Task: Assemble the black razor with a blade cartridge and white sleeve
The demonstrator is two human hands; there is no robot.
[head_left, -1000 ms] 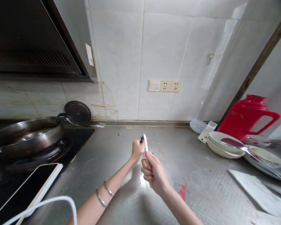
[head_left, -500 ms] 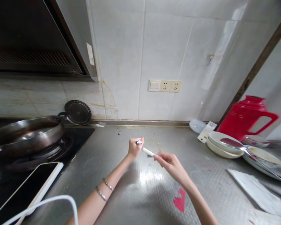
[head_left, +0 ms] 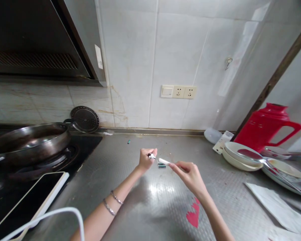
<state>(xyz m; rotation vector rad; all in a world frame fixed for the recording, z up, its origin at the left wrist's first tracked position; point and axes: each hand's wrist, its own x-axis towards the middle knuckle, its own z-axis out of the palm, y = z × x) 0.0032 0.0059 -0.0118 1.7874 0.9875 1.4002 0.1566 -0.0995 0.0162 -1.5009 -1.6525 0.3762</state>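
Note:
My left hand (head_left: 145, 159) is closed around a small silver-and-black piece (head_left: 152, 156) whose end sticks out beside the thumb; the rest is hidden in the fist. My right hand (head_left: 187, 173) pinches a slim white stick-like piece (head_left: 164, 161) between thumb and fingers. It points at the left fist, with a small gap between them. On the metal counter (head_left: 140, 214) just below the white piece lie small dark-green cylinders (head_left: 162, 165) that look like batteries. A similar small cylinder (head_left: 128, 142) lies farther back to the left.
At the left, a steel pan (head_left: 32, 142) sits on the black stove, with a phone (head_left: 32, 204) and white cable (head_left: 65, 210) nearer. A red thermos (head_left: 264, 127), stacked bowls (head_left: 237, 155) and a white sheet (head_left: 276, 204) are at right. A red heart-shaped cutout (head_left: 193, 214) lies near my right forearm.
My right hand has drawn the white piece slightly to the right, widening the gap from my left fist. The small cylinders beneath show more clearly. The view has shifted a little.

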